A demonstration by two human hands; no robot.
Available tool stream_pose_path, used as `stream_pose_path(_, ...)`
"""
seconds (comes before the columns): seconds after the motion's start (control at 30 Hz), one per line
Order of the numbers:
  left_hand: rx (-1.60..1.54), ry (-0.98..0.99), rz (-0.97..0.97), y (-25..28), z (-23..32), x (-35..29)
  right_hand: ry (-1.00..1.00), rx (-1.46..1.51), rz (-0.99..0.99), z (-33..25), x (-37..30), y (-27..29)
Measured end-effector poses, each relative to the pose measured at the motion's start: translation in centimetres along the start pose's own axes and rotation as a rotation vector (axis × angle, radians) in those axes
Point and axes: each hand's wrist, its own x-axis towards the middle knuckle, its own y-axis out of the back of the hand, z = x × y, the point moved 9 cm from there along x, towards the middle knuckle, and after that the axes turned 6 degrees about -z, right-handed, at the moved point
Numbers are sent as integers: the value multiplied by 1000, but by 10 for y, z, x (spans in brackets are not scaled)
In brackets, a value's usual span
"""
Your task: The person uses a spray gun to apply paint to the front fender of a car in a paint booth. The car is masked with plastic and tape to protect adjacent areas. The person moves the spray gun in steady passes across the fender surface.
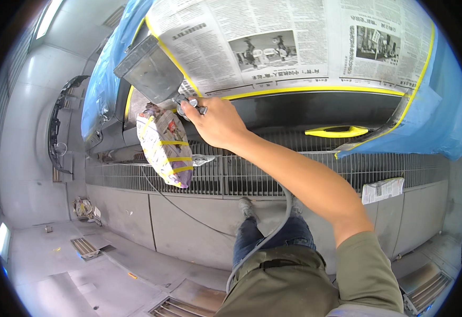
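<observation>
My right hand [216, 124] reaches up and forward, closed around the metal handle of a spray gun [191, 103]. The gun's grey translucent cup [147, 70] tilts up to the left. Its nozzle faces a dark car body panel [305, 108] bordered by yellow masking tape. Taped newspaper [273, 42] and blue plastic sheeting [442, 105] cover the car above and beside the panel. A car part wrapped in newspaper with yellow tape bands [166, 145] hangs just left of my hand. A grey air hose [273, 232] runs down past my legs. My left hand is out of view.
A metal floor grating [231, 177] runs under the car. A folded newspaper [382, 189] lies on the floor at the right. A dark bumper part [56, 127] hangs on the left booth wall, and a coiled hose [84, 207] sits below it. Floor vents [85, 247] lie at the lower left.
</observation>
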Motion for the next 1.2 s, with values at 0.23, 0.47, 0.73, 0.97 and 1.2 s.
stream_pose_path(0.23,-26,32,-81,19,1,32,-62,11,66,7,25,-35)
stream_pose_path(0.47,18,-52,-102,63,46,68,-136,-44,179,26,-9,1)
stream_pose_path(0.73,196,-275,-172,30,129,77,-368,-78,389,46,-105,132)
stream_pose_path(0.97,394,-452,-230,-34,166,84,-366,-1,667,60,-203,261)
stream_pose_path(1.2,625,-652,-128,-82,202,44,-343,34,889,80,-286,379)
